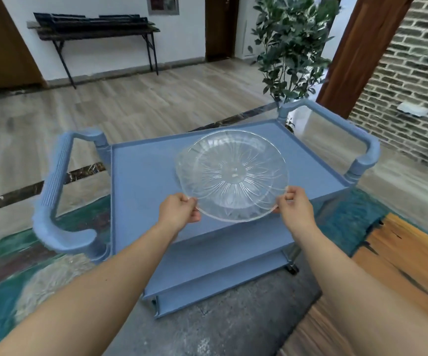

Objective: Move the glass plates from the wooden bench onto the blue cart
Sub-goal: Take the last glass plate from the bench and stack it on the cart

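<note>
- Grip: left hand (182,208) and right hand (293,204) each pinch the near rim of one glass plate (236,176); fingers (290,196) clenched on its edge only.
- Position: plate extends forward of the fingers, above the blue cart (141,191) top tray; contact with the tray cannot be confirmed.
- Second glass plate edge (179,163) shows beyond the left fingers, beneath the held one.
- Risk: smooth glass may slip from an edge-only pinch; a hard lowering could chip either plate.
</note>
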Available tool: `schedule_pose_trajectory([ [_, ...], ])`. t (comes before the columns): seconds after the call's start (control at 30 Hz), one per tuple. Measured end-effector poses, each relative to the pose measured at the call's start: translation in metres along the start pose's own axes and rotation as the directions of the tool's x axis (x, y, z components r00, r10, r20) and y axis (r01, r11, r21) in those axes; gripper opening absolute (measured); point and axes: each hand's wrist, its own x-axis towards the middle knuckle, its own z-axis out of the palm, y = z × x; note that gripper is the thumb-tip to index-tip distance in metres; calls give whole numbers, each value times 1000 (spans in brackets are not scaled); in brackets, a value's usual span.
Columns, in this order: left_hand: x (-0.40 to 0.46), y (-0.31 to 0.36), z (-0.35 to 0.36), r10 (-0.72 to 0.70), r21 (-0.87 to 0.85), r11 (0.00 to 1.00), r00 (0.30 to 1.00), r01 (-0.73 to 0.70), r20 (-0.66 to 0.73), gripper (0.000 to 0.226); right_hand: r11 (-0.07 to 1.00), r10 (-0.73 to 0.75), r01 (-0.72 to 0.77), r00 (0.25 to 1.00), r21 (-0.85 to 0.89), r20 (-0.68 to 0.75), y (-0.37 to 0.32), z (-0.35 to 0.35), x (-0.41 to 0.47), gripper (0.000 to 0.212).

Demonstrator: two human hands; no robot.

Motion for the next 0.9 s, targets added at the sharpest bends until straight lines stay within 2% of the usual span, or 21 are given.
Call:
schedule_pose_trajectory([
  [0.1, 42, 5, -15, -16, -2, 1000, 1000, 16, 13, 15, 999, 30, -30, 1000, 28, -5, -11, 35, 22, 18],
  [0.37, 122, 3, -27, -15, 42, 999, 1000, 15, 4, 19, 988, 136, -137, 990, -71, -21, -21, 99, 68, 16],
  [0.53, 158, 2, -31, 22, 276, 961, 1000, -21, 0, 24, 970, 174, -174, 985, -172, -15, -20, 124, 94, 27],
  [0.63, 173, -3, -31, 41, 370, 928, 999, -47, 23, 31, 958, 188, -189, 982, -217, -21, -18, 133, 101, 22],
  [0.7, 180, -8, -31, 51, 410, 910, 998, -64, 41, 31, 946, 192, -192, 981, -263, -25, -18, 137, 103, 19],
  [0.9, 192, -15, -29, 65, 451, 888, 996, -85, 59, 32, 927, 173, -167, 985, -335, -14, -13, 144, 107, 28],
])
